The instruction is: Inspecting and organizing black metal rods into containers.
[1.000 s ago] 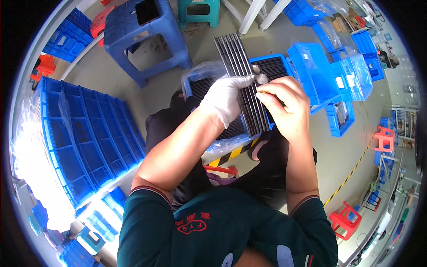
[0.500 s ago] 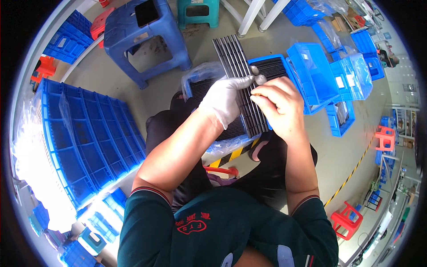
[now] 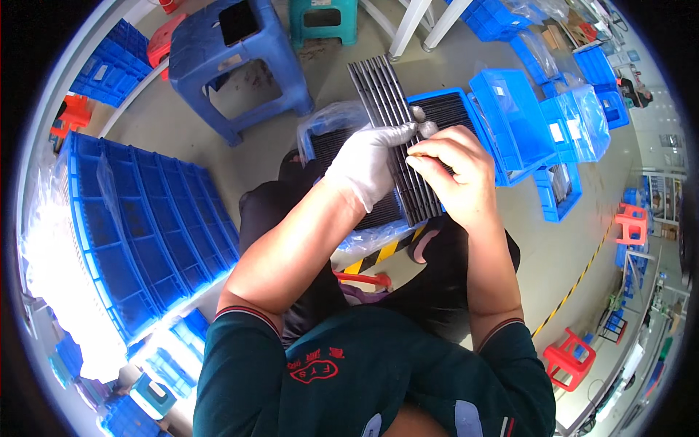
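My left hand, in a white glove with greyed fingertips, is wrapped around a row of thin dark rods. The rods lie side by side and slant from the upper left down to the right. My bare right hand is closed in a pinch at the right side of the rods, just below the gloved fingertips. Whatever sits between its thumb and forefinger is too small to make out. Beneath both hands is a blue crate filled with more dark rods, partly hidden by my hands and lined with clear plastic.
A blue stool with a dark flat device on it stands at the upper left. Stacked blue crates fill the left side. More blue bins stand to the right, and red stools sit further right.
My right thumb and forefinger have shifted slightly left along the rods, still pinched. My left hand and the rods have hardly moved.
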Motion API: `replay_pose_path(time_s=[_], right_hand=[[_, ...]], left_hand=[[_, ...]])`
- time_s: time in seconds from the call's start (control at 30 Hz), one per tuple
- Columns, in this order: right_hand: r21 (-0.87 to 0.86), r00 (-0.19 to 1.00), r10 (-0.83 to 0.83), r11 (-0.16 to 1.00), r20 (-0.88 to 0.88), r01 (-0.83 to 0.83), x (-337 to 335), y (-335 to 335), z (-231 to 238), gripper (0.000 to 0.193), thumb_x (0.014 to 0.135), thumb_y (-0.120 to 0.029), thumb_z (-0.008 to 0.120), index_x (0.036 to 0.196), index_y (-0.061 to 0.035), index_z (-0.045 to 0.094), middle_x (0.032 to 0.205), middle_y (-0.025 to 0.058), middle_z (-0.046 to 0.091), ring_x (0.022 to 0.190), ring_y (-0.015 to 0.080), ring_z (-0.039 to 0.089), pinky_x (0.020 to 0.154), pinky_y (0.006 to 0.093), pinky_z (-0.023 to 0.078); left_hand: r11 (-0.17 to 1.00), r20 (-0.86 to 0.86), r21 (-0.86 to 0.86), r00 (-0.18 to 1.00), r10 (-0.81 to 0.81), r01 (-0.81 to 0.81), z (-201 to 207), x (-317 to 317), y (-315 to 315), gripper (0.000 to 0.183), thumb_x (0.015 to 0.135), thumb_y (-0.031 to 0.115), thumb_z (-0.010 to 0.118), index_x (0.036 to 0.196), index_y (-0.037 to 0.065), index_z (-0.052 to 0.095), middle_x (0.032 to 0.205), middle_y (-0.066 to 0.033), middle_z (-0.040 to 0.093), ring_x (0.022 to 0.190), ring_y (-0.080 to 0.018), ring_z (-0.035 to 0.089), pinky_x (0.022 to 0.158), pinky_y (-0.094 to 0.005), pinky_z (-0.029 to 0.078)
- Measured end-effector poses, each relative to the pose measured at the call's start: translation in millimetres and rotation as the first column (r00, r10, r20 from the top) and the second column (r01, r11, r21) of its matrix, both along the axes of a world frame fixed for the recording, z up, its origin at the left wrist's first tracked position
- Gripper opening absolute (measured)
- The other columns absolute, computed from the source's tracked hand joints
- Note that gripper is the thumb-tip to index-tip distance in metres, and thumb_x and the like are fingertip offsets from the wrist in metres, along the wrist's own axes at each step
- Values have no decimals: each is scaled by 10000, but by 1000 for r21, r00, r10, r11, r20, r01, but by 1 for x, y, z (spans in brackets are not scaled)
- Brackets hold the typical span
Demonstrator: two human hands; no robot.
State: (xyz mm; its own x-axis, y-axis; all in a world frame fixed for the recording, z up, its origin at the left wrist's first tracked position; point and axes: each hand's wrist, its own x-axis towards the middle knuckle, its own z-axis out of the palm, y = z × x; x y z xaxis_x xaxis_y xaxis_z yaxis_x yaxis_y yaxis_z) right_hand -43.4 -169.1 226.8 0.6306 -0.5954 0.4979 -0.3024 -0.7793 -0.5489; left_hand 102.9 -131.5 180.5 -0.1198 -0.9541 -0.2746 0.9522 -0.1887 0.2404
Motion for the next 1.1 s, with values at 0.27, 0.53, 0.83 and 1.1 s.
replay_pose_path(time_s=[0.27, 0.53, 0.83, 1.1], right_hand=[[-47, 1000, -6, 999, -24, 5, 3, 1, 1, 135, 715, -27, 778, 828, -29, 706, 800, 66, 653, 745, 221, 611, 657, 318, 489], [-62, 1000, -17, 998, -15, 16, 2, 1, -1, 129, 713, -29, 774, 820, -40, 703, 794, 63, 647, 743, 222, 607, 653, 324, 488], [-200, 987, -10, 979, -162, -23, 7, 6, 2, 115, 719, -81, 770, 818, -77, 711, 798, 45, 648, 742, 238, 595, 654, 337, 493], [29, 1000, -1, 1000, 9, 1, 5, 4, -1, 127, 733, -19, 769, 842, -27, 704, 801, 59, 645, 744, 200, 605, 650, 302, 480]], left_hand=[[999, 5, -49, 1000, 3, -3, -6, 1, -2, 148, 942, 9, 514, 1048, 14, 617, 960, -125, 660, 911, -231, 649, 851, -338, 531], [999, 87, -51, 996, 8, -3, -12, 1, -1, 213, 945, 50, 529, 1130, 37, 634, 1014, -98, 682, 915, -212, 657, 862, -343, 530], [1000, -23, -22, 1000, 3, -4, -3, 2, 1, 151, 925, 1, 531, 1052, 18, 611, 955, -129, 668, 894, -230, 650, 842, -324, 523], [1000, -7, -23, 1000, 10, -11, -4, 0, 0, 148, 926, 0, 527, 1046, 14, 613, 961, -132, 668, 907, -238, 652, 848, -343, 528]])
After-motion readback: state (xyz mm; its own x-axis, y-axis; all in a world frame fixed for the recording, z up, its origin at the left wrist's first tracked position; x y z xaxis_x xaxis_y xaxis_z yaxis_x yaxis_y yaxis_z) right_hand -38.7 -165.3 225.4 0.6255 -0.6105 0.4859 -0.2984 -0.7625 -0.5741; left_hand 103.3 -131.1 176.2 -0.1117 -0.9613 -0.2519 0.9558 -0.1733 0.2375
